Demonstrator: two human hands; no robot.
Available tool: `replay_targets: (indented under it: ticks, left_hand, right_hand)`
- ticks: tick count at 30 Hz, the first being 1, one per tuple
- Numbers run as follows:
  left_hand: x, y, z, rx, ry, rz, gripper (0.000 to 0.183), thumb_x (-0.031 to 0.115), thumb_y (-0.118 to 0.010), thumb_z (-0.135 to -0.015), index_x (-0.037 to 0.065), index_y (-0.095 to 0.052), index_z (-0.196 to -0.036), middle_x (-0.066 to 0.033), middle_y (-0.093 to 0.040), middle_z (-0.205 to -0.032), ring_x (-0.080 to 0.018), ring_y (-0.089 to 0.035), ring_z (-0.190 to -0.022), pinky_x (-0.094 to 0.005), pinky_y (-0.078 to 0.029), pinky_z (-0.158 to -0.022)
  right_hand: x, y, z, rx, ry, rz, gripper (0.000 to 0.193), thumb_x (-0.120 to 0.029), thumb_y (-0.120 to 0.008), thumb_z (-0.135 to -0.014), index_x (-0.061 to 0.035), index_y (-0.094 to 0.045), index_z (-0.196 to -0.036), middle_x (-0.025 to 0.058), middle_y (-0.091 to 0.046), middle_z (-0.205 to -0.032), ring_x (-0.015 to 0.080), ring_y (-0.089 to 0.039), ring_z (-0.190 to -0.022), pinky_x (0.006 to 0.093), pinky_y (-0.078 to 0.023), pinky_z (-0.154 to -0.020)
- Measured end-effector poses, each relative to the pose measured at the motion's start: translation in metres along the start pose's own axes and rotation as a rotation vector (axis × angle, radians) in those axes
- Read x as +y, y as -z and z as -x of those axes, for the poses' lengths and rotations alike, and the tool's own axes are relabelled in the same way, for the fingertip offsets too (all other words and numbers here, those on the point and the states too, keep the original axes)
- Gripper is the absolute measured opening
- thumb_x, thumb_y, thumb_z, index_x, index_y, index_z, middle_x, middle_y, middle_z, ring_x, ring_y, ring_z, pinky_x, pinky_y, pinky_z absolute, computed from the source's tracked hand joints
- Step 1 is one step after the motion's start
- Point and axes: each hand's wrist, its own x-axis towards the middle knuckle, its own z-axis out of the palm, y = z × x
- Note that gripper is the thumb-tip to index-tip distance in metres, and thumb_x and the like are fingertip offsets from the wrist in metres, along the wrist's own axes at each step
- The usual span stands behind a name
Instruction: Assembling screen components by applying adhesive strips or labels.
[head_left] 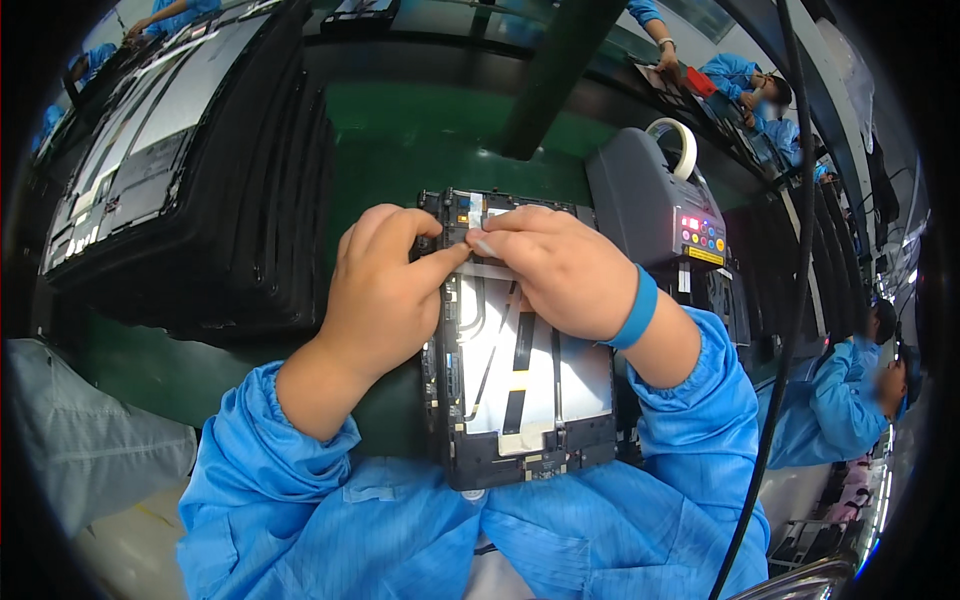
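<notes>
While left hand point(385, 275) and right hand point(560, 265) meet fingertip to fingertip over the far end of an opened tablet-like assembly point(480, 462), can't tell if either grips; pale strip point(475, 208) at fingers. Assembly lies mid-view, near the person, over green tabletop point(380, 130). Left: tall stack of similar assemblies point(225, 200). Right: grey electric tape dispenser point(622, 190), whitish tape roll point(688, 145) on top. Black cable point(806, 220) cuts down right side. Assembly's frame holds silver panel point(588, 375), dark ribbon point(523, 345).
</notes>
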Motion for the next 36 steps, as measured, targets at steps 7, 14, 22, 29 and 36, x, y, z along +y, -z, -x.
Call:
replay_targets:
  ticks: [7,14,22,29,36]
  left_hand:
    - [0.042,0.029,-0.009,-0.037,-0.116,0.439,0.034,0.013,-0.077,-0.062,0.003,-0.065,-0.092,-0.01,-0.06,-0.083,-0.0281,-0.056,-0.072,-0.0364,-0.044,-0.067]
    - [0.08,0.026,-0.025,0.005,-0.186,0.344,0.015,0.01,-0.075,-0.065,0.007,-0.064,-0.075,-0.0037,-0.06,-0.073,-0.0214,-0.056,-0.062,-0.0321,-0.042,-0.055]
    - [0.094,-0.002,-0.063,-0.217,0.037,0.319,0.029,0.012,-0.072,-0.072,-0.002,-0.066,-0.097,-0.0118,-0.063,-0.08,-0.0259,-0.06,-0.072,-0.0346,-0.047,-0.065]
    - [0.068,-0.07,-0.1,-0.477,-0.132,0.03,0.035,0.021,-0.066,-0.077,0.003,-0.066,-0.106,-0.0133,-0.058,-0.113,-0.0323,-0.048,-0.113,-0.0421,-0.041,-0.094]
    - [0.054,-0.055,-0.105,-0.664,-0.107,0.146,0.024,0.017,-0.066,-0.074,0.002,-0.07,-0.092,-0.0121,-0.062,-0.11,-0.03,-0.053,-0.111,-0.0394,-0.043,-0.093]
  right_hand:
    - [-0.041,0.014,0.035,0.113,0.12,0.038,0.031,-0.013,-0.072,-0.065,-0.0087,-0.063,-0.094,0.0046,-0.062,-0.106,0.0272,-0.056,-0.107,0.0438,-0.044,-0.086]
    - [-0.061,0.019,0.076,0.269,-0.234,-0.292,0.021,-0.018,-0.069,-0.077,-0.0065,-0.064,-0.094,0.0066,-0.065,-0.082,0.0262,-0.061,-0.083,0.0352,-0.043,-0.081]
    - [-0.025,0.012,0.109,0.678,-0.454,-0.482,0.005,-0.008,-0.063,-0.081,-0.0031,-0.062,-0.083,0.0094,-0.067,-0.082,0.0229,-0.064,-0.075,0.0332,-0.048,-0.071]
    - [0.006,-0.028,0.117,0.669,-0.733,-1.211,0.05,-0.007,-0.058,-0.089,-0.0004,-0.031,-0.131,0.0192,-0.046,-0.13,0.018,-0.053,-0.106,0.0309,-0.045,-0.091]
    - [-0.026,-0.044,0.119,0.461,-0.574,-0.829,0.073,-0.009,-0.054,-0.088,0.0069,-0.008,-0.142,0.0325,-0.027,-0.144,0.0379,-0.031,-0.135,0.0363,-0.028,-0.11]
